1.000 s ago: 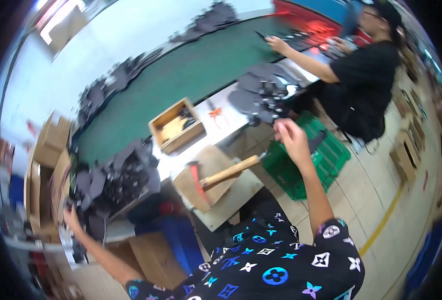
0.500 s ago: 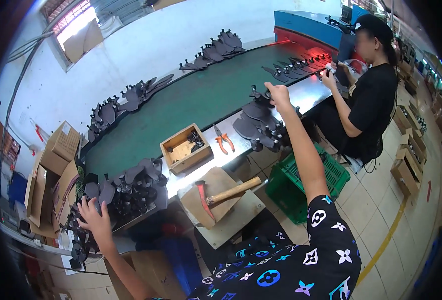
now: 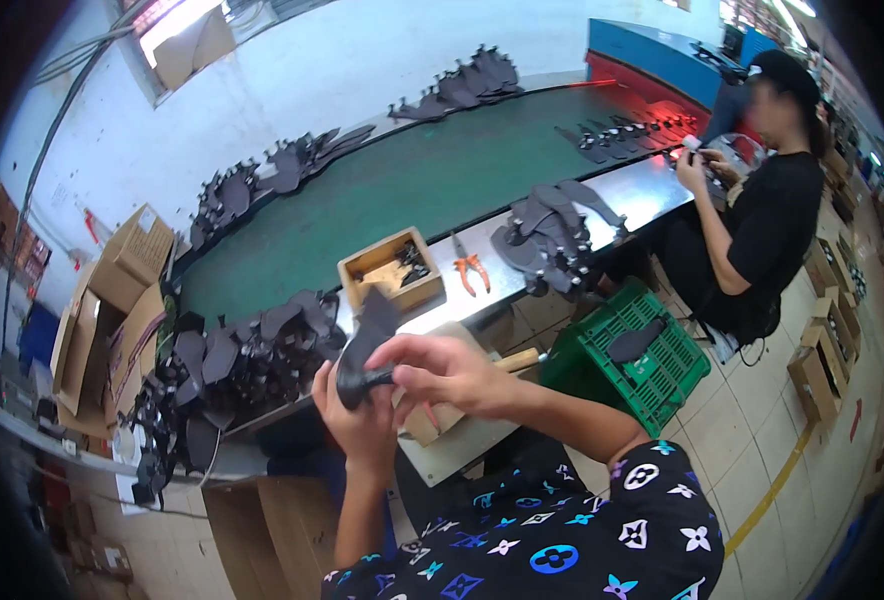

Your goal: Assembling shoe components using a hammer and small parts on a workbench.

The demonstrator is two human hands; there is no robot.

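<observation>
A dark flat piece is held up in the grip of both hands, its broad end pointed away from the wearer; its near end is cradled by the left hand, whose fingers are closed around it; a black rounded part at that end is pinched by the thumb and fingers of the right hand; whether that part is fixed to the piece cannot be told; just beyond the grip stands an open wooden box, in which small black parts are gathered; beyond the grip and to the right, orange-handled pliers are laid on a metal ledge; farther right, a heap of dark pieces is stacked; to the left of the grip, a larger heap is spread; behind the right hand a wooden handle is partly hidden; to the right of the grip a green crate is topped by a single sole-shaped piece; well beyond the grip, a green belt is bordered by more such pieces; at far right, a small white object is held by a co-worker
</observation>
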